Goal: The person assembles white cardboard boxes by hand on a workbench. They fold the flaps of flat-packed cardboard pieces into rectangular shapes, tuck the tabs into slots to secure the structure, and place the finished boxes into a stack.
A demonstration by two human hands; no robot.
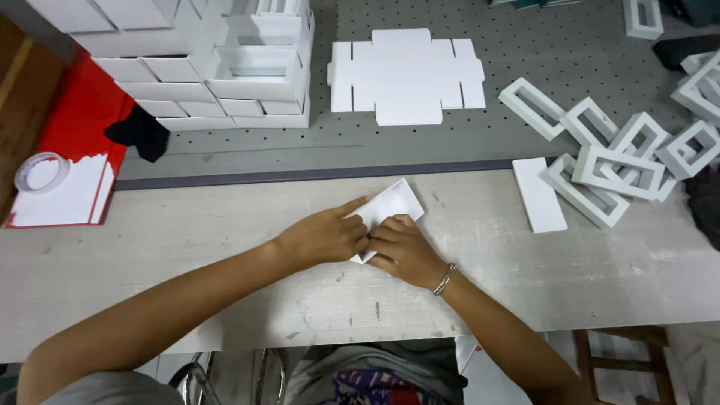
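Observation:
A small white folded card piece (394,206) lies on the pale wooden table (225,225) in front of me. My left hand (326,236) presses on its left part with the fingers pointing right. My right hand (401,251), with a metal bracelet at the wrist, holds the card's near edge, fingertips meeting those of the left hand. Both hands grip the same card.
A stack of flat die-cut white card blanks (405,75) lies on the grey perforated board beyond. Stacked white boxes (225,67) stand at back left. A heap of white rectangular frames (630,150) and a flat white slab (538,195) lie right. A tape roll (41,172) sits far left.

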